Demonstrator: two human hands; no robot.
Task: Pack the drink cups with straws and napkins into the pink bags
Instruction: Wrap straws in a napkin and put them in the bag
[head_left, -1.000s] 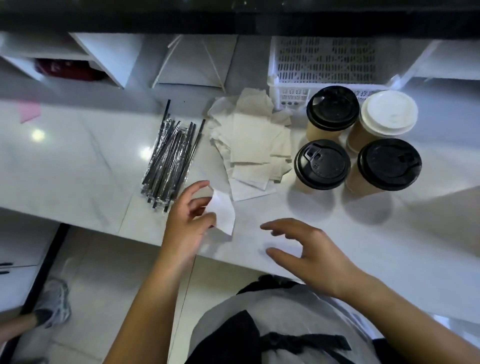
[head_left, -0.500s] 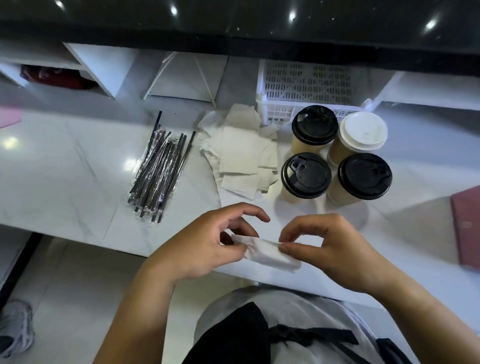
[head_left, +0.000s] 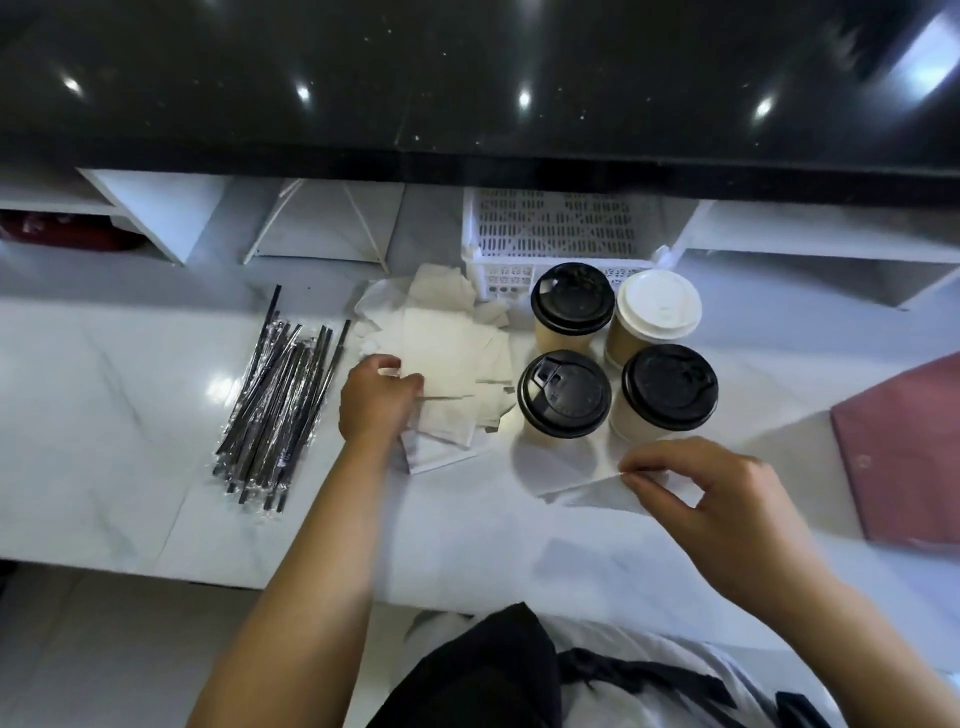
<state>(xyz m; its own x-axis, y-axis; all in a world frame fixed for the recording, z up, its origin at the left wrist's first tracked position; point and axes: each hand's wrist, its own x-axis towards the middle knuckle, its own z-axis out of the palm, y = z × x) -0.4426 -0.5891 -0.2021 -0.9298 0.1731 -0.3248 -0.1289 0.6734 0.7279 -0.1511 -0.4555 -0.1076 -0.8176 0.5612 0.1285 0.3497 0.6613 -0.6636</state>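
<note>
white napkin (head_left: 587, 491) pinched in right grip (head_left: 727, 514); left grip (head_left: 374, 402) pinching napkin pile (head_left: 441, 343) edge.

Cups (head_left: 565, 392): four, three black-lidded, one white-lidded. Straws (head_left: 275, 400): one bundle, 9 o'clock; napkins (head_left: 447, 343): one pile. Bag (head_left: 906, 447): one, 3 o'clock.

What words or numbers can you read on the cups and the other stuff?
No words or numbers can be read anywhere.
On the black lids: raised marks, too blurred to read.
On the pink bag: one small round mark, too small to read.
On the straw wrappers: any print is too small to tell.
</note>
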